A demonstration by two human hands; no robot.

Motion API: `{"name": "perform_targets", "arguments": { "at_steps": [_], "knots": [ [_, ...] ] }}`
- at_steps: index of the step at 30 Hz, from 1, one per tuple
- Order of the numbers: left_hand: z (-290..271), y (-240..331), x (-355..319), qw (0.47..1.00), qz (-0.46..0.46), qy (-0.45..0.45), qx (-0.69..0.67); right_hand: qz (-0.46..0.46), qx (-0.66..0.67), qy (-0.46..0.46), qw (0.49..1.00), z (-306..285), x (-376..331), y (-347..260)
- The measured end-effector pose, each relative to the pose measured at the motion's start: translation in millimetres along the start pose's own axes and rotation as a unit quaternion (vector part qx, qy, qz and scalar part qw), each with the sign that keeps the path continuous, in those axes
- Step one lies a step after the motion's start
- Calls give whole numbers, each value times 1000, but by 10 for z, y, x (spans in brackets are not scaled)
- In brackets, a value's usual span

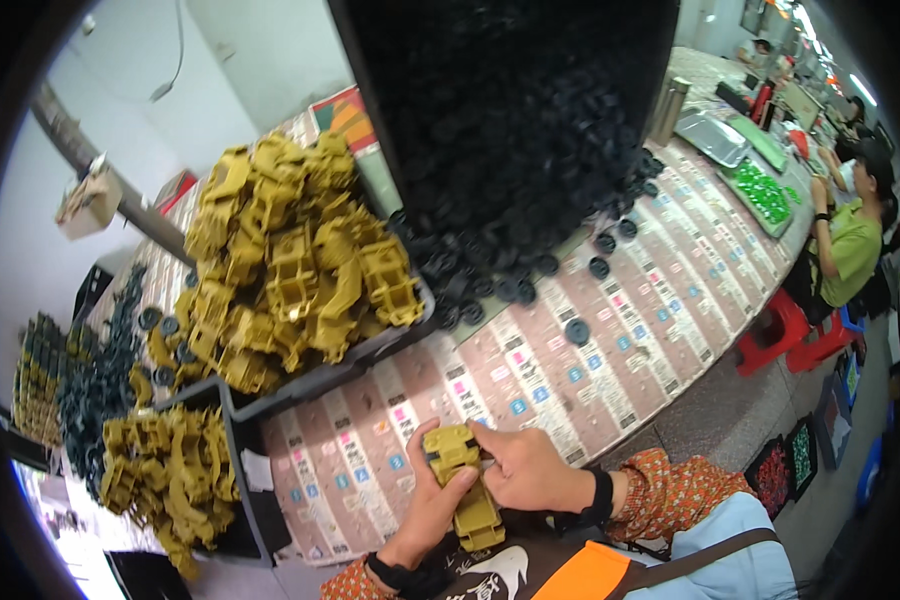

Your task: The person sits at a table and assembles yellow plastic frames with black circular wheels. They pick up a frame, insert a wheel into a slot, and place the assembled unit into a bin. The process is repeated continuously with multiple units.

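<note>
A mustard-yellow plastic toy vehicle body [478, 520] with dark pieces near its upper end is in front of my chest. My left hand [432, 505] wraps round its left side, the thumb lying across it. From the right, my right hand [535, 468] is closed against its upper part, with the index finger at the top corner. Whether the right fingers also hold a small part is hidden. A heap of similar yellow bodies [290, 265] rises from a dark bin [365, 345] beyond my left hand.
Black wheels [510, 215] spill from a large tilted dark container [370, 90] onto the patterned table [620, 350]. More yellow parts [170, 470] fill a bin at the left. On the far right, a person in a green shirt [855, 245] sits near a tray of green pieces [765, 195].
</note>
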State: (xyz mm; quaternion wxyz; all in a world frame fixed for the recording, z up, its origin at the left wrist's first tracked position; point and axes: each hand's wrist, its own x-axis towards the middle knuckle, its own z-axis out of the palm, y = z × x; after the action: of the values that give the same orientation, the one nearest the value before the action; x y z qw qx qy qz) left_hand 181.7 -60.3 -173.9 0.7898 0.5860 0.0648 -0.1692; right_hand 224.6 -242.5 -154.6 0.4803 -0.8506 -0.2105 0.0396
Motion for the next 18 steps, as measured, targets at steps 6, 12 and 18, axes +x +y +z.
{"name": "perform_targets", "arguments": {
  "at_steps": [6, 12, 18],
  "knots": [
    [207, 35, 195, 999, -35, -40, 7, 63, 31, -46, 996, -255, 19, 225],
    [349, 186, 345, 999, -38, -19, 2, 67, 56, 33, 996, -1552, 540, 840],
    [-304, -200, 472, 991, -100, 88, 14, 168, -251, 354, 885, -3704, 1570, 2648]
  ]
}}
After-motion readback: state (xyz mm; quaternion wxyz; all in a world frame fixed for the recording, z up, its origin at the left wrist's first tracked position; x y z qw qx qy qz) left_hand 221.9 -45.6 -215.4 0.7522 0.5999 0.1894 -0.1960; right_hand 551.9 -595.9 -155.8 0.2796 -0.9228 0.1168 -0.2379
